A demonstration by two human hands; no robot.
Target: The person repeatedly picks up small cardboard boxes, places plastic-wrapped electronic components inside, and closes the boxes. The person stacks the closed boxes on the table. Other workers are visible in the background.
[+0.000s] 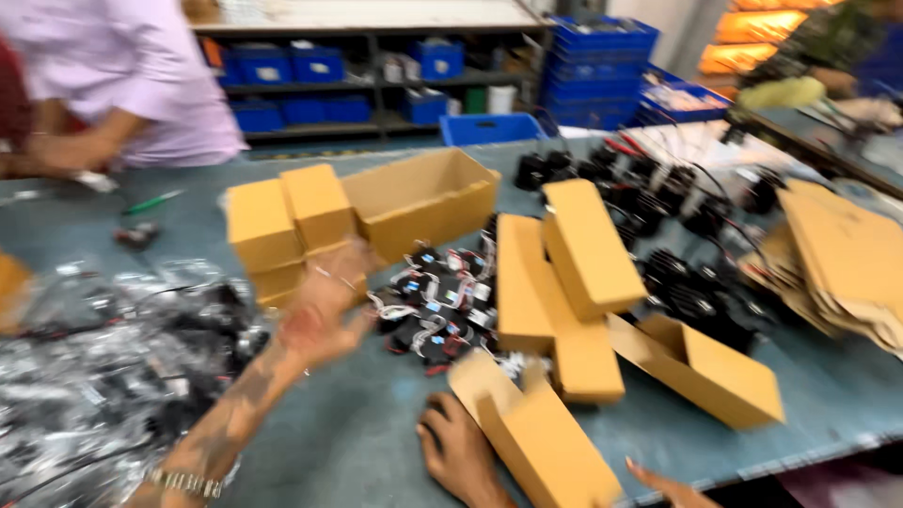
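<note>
Head cam, pretty blurry: left hand [324,306] sits mid-frame, fingers loosely spread, gripping nothing, right by the stacked closed cartons [282,226]. Right hand [461,452] at bottom centre presses an open-flapped carton [536,433] onto the table [376,442], probably steadying it; can't tell if it's actually gripping.

The left hand [324,306] reaches, blurred and open, toward stacked closed boxes [282,226] on the blue-grey surface [357,433]. The right hand [456,447] rests against an open box [536,433] near the front edge. Between them lies a heap of small black wired parts [437,306]. Shiny plastic bags [85,376] lie at left, flat cardboard [847,254] at right. Another person's sleeve [141,66] shows at the far side.
</note>
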